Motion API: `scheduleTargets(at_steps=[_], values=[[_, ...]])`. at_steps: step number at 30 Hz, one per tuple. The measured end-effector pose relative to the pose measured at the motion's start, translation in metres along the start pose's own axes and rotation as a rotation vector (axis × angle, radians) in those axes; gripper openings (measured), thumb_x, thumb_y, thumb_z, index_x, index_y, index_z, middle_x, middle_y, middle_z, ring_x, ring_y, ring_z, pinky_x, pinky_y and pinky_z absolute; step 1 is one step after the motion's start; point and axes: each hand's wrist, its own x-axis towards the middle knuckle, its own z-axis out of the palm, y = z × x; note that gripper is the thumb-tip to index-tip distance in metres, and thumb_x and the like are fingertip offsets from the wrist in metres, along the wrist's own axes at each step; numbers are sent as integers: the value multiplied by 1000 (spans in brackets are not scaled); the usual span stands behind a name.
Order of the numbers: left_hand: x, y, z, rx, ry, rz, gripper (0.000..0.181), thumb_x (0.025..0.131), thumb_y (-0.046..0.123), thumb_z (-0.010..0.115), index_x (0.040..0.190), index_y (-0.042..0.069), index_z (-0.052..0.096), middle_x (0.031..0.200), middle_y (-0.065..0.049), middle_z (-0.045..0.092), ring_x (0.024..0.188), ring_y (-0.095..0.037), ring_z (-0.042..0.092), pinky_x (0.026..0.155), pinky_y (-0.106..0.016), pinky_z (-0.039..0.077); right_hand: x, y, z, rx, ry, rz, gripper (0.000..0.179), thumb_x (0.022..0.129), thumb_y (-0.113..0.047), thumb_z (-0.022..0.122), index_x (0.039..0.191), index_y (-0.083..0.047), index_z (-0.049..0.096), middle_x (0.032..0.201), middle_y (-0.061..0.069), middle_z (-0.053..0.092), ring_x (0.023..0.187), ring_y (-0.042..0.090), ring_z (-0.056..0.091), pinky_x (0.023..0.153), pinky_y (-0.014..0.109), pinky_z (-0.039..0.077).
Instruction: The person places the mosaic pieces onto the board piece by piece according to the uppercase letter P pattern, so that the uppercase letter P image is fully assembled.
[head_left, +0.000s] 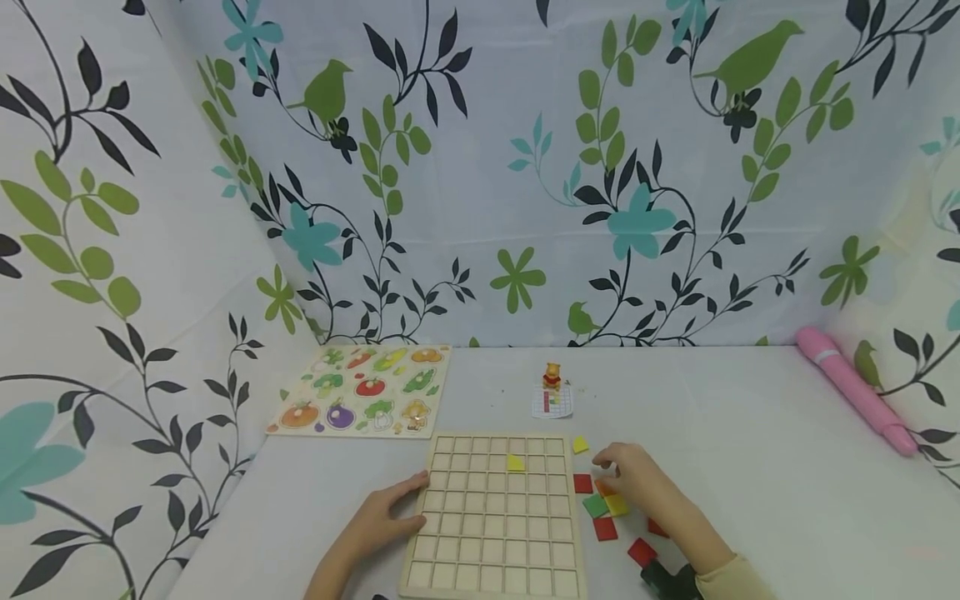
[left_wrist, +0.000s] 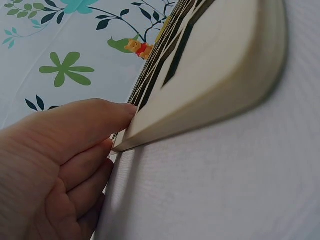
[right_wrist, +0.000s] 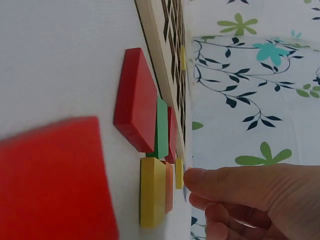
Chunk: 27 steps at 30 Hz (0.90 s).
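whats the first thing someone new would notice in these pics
Probably the white cloth printed with green birds and turquoise flowers, filling the background. In the head view, the eye may then jump to the long pink tube-shaped object at the right, and the pale wooden square-celled board at bottom centre with a small yellow tile on it.

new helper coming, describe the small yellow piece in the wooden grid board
On the white table lies a pale, square-celled wooden board. In its second row from the far edge is the small yellow piece, the only one on the board.
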Motion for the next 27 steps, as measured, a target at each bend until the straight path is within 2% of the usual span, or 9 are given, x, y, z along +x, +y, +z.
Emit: scheduleTargets(at_steps=[6,13,27], values=[[0,-1,0,20,4,5,56,75,30,70,123,5,53,130,-7,46,120,-31,39,99,-48,27,-1,0,2,-15,-20,28,19,71,-3,72,90,-2,67,82,1,59,70,16,50,63,29,50],[1,-2,0,17,6,-7,57,75,32,70,123,8,53,131,-5,46,121,-31,38,99,-48,26,-1,5,2,-37,-4,37,20,69,-5,75,88,-3,67,81,2,58,72,17,51,65,32,51],[1,-2,0,9,-1,-25,56,75,32,70,123,8,53,131,-5,45,121,-31,38,100,-48,26,2,12,4,-10,-1,53,13,72,-12,73,80,-5,66,74,-3,57,69,13,50,65,31,49]])
